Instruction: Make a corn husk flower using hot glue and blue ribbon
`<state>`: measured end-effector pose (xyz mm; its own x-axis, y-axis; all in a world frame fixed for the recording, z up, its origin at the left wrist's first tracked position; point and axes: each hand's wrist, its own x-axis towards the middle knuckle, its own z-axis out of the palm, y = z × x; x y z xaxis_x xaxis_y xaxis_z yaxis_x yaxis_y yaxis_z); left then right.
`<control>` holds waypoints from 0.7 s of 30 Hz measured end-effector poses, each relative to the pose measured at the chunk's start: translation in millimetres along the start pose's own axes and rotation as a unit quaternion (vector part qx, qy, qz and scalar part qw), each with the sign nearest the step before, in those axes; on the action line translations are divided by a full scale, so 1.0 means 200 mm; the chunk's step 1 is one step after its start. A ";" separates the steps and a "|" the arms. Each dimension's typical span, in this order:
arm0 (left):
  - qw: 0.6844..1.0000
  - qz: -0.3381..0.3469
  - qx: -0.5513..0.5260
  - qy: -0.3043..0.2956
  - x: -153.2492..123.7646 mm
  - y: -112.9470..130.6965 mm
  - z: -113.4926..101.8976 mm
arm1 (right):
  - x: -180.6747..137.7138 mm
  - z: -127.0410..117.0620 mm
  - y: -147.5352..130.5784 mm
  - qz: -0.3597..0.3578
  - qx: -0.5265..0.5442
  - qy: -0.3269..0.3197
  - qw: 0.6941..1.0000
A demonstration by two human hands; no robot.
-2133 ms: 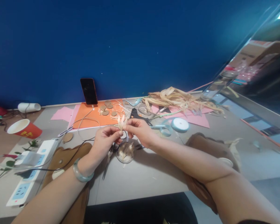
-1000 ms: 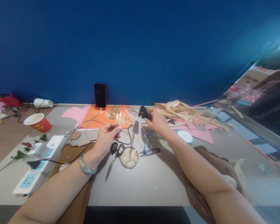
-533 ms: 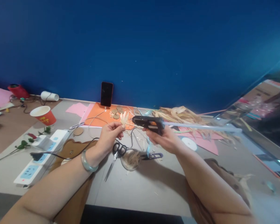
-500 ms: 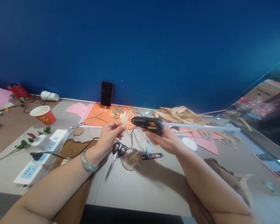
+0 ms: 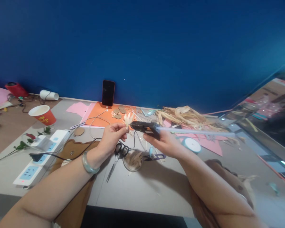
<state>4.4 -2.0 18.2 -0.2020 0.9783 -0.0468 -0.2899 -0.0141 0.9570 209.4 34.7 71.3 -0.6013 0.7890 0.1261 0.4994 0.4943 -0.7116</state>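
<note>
My left hand [image 5: 113, 136] pinches a small pale flower made of dried husk strips [image 5: 128, 119], held up above the grey table [image 5: 142, 190]. My right hand [image 5: 165, 144] grips a black hot glue gun [image 5: 146, 128] with a long clear glue stick [image 5: 194, 131] sticking out to the right. The gun's nozzle points left and sits right at the base of the husk flower. Below the hands lie black scissors [image 5: 116, 155] and a small clear dish of husk bits [image 5: 132, 159].
A pile of dried husks [image 5: 185, 116] and pink paper lie at the back right, with a ribbon spool [image 5: 191, 144]. Orange paper [image 5: 102, 115] with brown discs and a leaning phone [image 5: 108, 92] stand behind. At left: red paper cup [image 5: 42, 114], white power strip [image 5: 38, 155].
My right hand let go of the husk flower, reached back for the glue gun and brought its nozzle to the flower, which my left hand has kept holding.
</note>
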 end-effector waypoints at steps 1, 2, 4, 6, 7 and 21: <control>1.000 -0.002 0.000 0.000 0.00 0.00 0.00 | 0.00 0.00 0.00 0.001 -0.001 0.000 1.000; 1.000 -0.002 -0.001 -0.001 0.00 0.00 0.00 | 0.00 0.00 0.00 0.001 -0.001 -0.001 1.000; 1.000 0.000 -0.004 -0.006 0.00 0.00 0.00 | 0.00 0.01 0.00 0.000 0.000 -0.003 1.000; 1.000 0.003 -0.005 -0.011 0.00 -0.01 0.00 | 0.00 0.01 0.00 -0.004 0.000 -0.005 1.000; 1.000 0.004 -0.006 -0.013 0.01 -0.01 0.00 | 0.00 0.01 0.00 -0.007 -0.001 -0.006 1.000; 1.000 0.007 -0.005 -0.013 0.00 0.00 0.00 | 0.00 0.00 0.00 -0.024 -0.031 -0.020 0.999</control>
<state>4.9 -1.1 17.4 -0.1824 0.9829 -0.0270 -0.2972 -0.0289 0.9544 209.2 34.4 70.2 -0.6491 0.7495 0.1300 0.5062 0.5531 -0.6617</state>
